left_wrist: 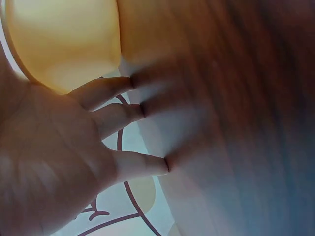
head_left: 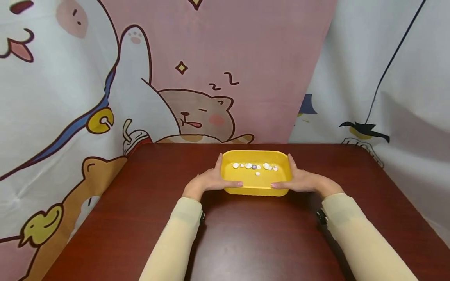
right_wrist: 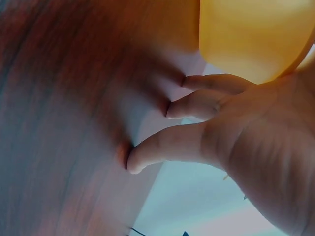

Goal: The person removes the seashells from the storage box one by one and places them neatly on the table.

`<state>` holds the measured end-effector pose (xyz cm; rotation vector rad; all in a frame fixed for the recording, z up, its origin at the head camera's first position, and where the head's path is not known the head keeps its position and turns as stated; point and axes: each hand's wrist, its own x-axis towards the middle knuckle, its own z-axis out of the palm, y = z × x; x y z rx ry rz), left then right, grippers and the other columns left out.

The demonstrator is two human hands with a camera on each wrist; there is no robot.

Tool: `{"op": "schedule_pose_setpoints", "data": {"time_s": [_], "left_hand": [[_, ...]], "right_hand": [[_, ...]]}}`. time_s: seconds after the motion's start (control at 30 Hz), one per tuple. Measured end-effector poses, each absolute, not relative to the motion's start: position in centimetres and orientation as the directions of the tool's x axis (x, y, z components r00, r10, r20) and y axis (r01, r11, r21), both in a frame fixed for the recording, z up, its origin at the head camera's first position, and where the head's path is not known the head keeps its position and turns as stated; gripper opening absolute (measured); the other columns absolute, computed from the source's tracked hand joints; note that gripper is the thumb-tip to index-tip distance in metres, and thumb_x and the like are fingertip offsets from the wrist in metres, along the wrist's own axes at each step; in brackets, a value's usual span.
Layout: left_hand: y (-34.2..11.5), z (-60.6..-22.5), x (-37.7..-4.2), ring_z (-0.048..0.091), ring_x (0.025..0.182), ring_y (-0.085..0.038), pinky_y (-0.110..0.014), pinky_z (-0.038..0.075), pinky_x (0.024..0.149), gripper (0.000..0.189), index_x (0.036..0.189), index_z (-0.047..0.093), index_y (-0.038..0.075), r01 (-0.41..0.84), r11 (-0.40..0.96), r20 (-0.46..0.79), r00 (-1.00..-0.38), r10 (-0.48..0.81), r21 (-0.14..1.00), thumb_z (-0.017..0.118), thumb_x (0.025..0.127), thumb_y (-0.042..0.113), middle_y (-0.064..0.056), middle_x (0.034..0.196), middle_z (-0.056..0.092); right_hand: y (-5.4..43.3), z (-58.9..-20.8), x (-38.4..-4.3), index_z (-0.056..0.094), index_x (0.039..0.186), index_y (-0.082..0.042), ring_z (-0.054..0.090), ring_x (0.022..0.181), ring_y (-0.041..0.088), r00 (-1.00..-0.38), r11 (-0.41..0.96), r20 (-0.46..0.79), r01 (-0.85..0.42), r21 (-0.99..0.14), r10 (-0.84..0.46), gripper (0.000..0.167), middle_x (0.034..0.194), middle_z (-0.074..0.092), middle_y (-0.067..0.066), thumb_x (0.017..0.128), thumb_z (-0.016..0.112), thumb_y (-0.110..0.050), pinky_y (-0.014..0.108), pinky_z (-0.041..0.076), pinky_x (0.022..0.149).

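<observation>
A shallow yellow plastic tray (head_left: 254,181) with rounded corners is on the far half of the table, between both hands. Several small whitish roundish pieces (head_left: 248,166) lie in it, roughly in a row, one of them purplish; their kind is too small to tell. My left hand (head_left: 212,180) grips the tray's left end, thumb over the front rim. At the right end, my right hand (head_left: 304,180) holds it the same way. In the wrist views, fingertips of the left hand (left_wrist: 64,142) and right hand (right_wrist: 246,132) reach down to the tabletop beside the tray wall.
The dark red-brown wooden table (head_left: 260,238) has a glossy patch near the front. Behind and beside it hangs a cloth (head_left: 267,70) printed with cartoon animals, close to the table's far edge.
</observation>
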<state>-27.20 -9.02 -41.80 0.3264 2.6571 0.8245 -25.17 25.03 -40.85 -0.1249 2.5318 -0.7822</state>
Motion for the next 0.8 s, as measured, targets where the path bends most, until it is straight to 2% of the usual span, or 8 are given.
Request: {"op": "schedule_pose_setpoints", "data": {"time_s": [0.2,0.43,0.6,0.8], "left_hand": [[-9.04,-42.05,-27.09,0.063,0.125,-0.032,-0.054,0.049,0.113,0.143,0.171,-0.014,0.030,0.118,0.803,-0.236,-0.922,0.307,0.584,0.074,0.072,0.087,-0.018,0.148,0.060],[-8.88,-41.88,-27.07,0.061,0.134,-0.036,-0.056,0.047,0.116,0.145,0.170,-0.015,0.029,0.123,0.803,-0.228,-0.924,0.308,0.584,0.073,0.072,0.088,-0.020,0.157,0.055],[-8.88,-42.12,-27.04,0.061,0.135,-0.036,-0.056,0.047,0.116,0.144,0.171,-0.015,0.027,0.125,0.802,-0.224,-0.925,0.307,0.584,0.073,0.073,0.087,-0.021,0.158,0.054],[-8.95,-42.07,-27.01,0.062,0.131,-0.034,-0.054,0.048,0.114,0.144,0.171,-0.014,0.026,0.123,0.795,-0.227,-0.922,0.313,0.594,0.075,0.074,0.084,-0.022,0.153,0.057]], "right_hand": [[25.34,-40.96,-25.14,-0.039,0.159,-0.009,0.029,0.152,0.052,-0.869,0.823,-0.439,0.069,-0.564,-0.228,0.153,0.170,0.016,0.035,0.080,0.070,-0.082,0.076,0.028,0.122],[25.73,-40.97,-25.24,-0.039,0.159,-0.014,0.020,0.156,0.052,-0.868,0.807,-0.440,0.083,-0.584,-0.229,0.152,0.174,0.004,0.032,0.080,0.071,-0.081,0.077,0.022,0.123],[25.51,-41.22,-25.17,-0.040,0.159,-0.015,0.020,0.157,0.051,-0.869,0.798,-0.442,0.098,-0.595,-0.223,0.151,0.174,0.004,0.032,0.081,0.072,-0.080,0.076,0.023,0.123],[25.36,-41.07,-24.87,-0.039,0.160,-0.012,0.028,0.154,0.052,-0.875,0.803,-0.420,0.064,-0.593,-0.240,0.149,0.172,0.011,0.035,0.084,0.072,-0.077,0.075,0.026,0.123]]}}
